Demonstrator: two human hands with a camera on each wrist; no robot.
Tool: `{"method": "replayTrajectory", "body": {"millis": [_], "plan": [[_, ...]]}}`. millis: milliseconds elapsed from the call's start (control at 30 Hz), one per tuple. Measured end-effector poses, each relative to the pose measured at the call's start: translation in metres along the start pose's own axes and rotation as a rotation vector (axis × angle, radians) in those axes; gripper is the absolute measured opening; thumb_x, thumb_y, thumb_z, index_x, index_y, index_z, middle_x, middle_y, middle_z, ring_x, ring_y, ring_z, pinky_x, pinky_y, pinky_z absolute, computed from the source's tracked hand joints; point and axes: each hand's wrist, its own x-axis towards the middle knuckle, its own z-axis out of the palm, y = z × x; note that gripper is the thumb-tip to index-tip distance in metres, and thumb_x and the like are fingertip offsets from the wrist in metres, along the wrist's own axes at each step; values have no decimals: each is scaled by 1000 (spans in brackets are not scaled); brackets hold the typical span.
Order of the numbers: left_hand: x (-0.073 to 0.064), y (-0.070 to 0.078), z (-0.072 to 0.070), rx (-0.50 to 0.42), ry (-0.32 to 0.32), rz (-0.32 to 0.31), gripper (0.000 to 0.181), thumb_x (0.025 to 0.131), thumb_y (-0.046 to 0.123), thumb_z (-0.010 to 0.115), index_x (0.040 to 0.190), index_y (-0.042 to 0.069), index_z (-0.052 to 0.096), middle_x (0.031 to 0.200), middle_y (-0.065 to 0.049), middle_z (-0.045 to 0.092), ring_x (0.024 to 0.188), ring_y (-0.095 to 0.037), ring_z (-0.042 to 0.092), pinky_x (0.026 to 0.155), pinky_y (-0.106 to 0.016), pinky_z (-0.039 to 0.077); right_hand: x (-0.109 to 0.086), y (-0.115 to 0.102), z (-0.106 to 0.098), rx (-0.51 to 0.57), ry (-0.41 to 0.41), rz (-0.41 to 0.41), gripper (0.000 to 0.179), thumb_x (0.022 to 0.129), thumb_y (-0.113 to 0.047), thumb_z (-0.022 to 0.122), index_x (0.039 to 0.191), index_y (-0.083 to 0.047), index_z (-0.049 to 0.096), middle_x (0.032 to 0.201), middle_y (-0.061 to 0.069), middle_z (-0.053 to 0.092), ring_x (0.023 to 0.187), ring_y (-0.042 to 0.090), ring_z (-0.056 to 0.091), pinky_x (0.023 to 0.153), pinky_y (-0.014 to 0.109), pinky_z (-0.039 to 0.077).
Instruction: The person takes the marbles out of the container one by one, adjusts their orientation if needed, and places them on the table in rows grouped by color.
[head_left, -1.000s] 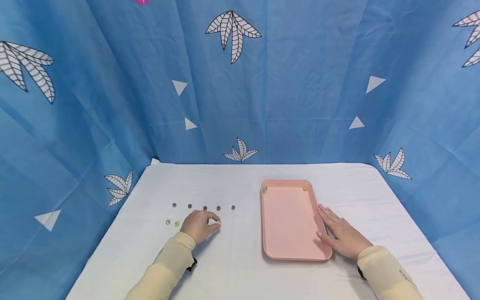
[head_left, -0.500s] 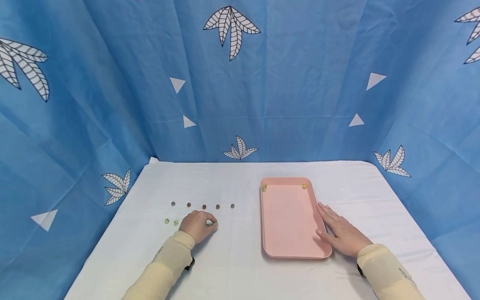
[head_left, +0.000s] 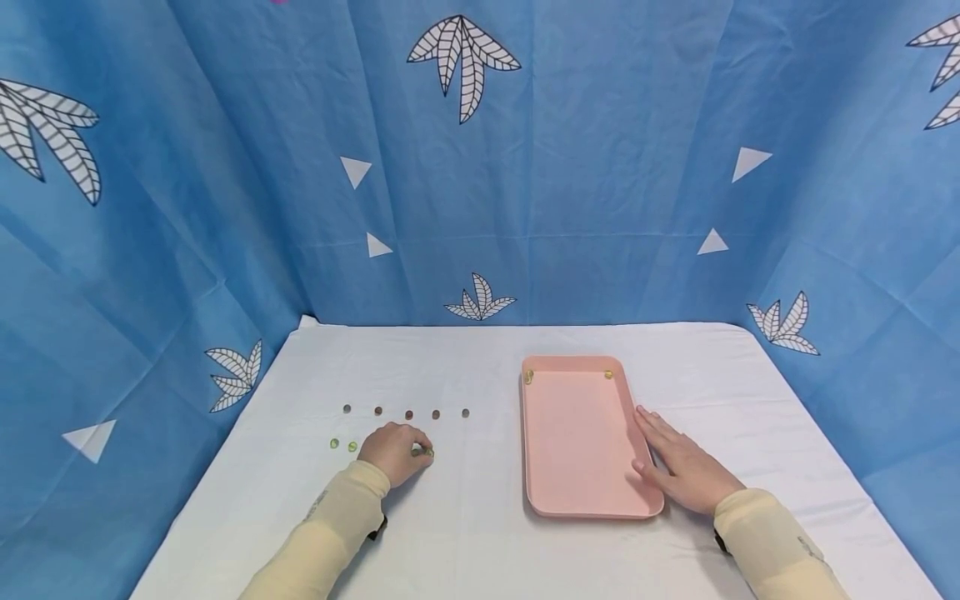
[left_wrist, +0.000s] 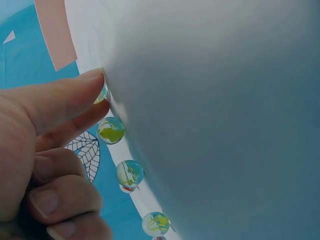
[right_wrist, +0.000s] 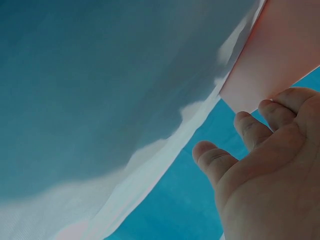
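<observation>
Between thumb and index finger, my left hand pinches a clear marble with a yellow-green swirl, low at the tablecloth. Right beside those fingertips sits another green-swirled marble. Further along the same row lie two more green marbles, one nearer the hand and one at the left end. My right hand lies with extended fingers along the right side of a pink tray, fingertips at its rim. Inside the tray, yellowish marbles sit at the far left corner and far right corner.
Behind the left hand runs a row of several darker marbles, spaced apart. A white cloth covers the table. Blue patterned curtains enclose the back and sides.
My left hand has shifted slightly left and its fingertips have come down, bringing the pinched marble near the neighbouring green one. The right hand and tray stay in place.
</observation>
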Motion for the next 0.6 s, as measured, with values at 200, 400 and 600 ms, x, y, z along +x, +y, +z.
{"method": "replayTrajectory", "body": {"millis": [200,400,600], "plan": [[1,-1,0,-1,-2,2,16,72,27,84,85,21,77,86,4,72,77,-18,66,71,-38,54,0,0,-1,-9,4,1,76,95,-50,54,152,-8,27,156,9,27,140,37,26,108,55,28],[1,-1,2,-2,-9,-6,16,72,27,84,85,22,76,86,4,72,77,-17,66,70,-38,53,1,1,0,4,-23,17,77,95,-50,54,152,-8,25,157,8,24,142,36,24,110,54,25],[1,-1,1,-1,-3,1,16,72,27,84,86,22,77,86,3,72,76,-18,66,69,-38,54,1,1,-1,6,-23,21,77,95,-50,54,152,-8,24,158,8,24,142,36,23,110,55,25]]}}
